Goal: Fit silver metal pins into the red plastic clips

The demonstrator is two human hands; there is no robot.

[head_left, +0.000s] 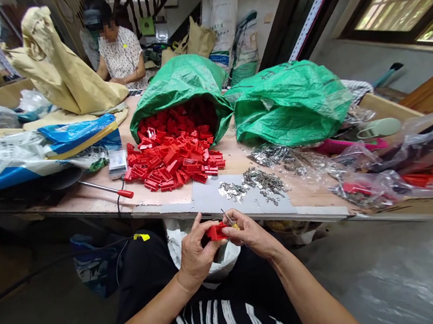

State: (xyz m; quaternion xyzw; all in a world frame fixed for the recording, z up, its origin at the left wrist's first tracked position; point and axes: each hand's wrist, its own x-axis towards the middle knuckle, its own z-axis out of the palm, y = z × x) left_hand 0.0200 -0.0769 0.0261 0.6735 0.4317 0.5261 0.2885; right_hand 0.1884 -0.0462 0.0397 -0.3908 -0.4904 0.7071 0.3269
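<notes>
Small red plastic piece pinched in the grip of the left hand, just off the near edge of the desk, over the lap. Grip of the right hand closed on a thin metal tool, tip at the red piece; yellow handle mostly hidden by fingers. Toward the desk's middle, a pile of red pieces spilling from a green sack; by the near edge, small metal parts, too tiny to make out. Print on a blue-and-white bag at the left edge unreadable; small label beside the pile blurred. Person seated at the far edge.
</notes>
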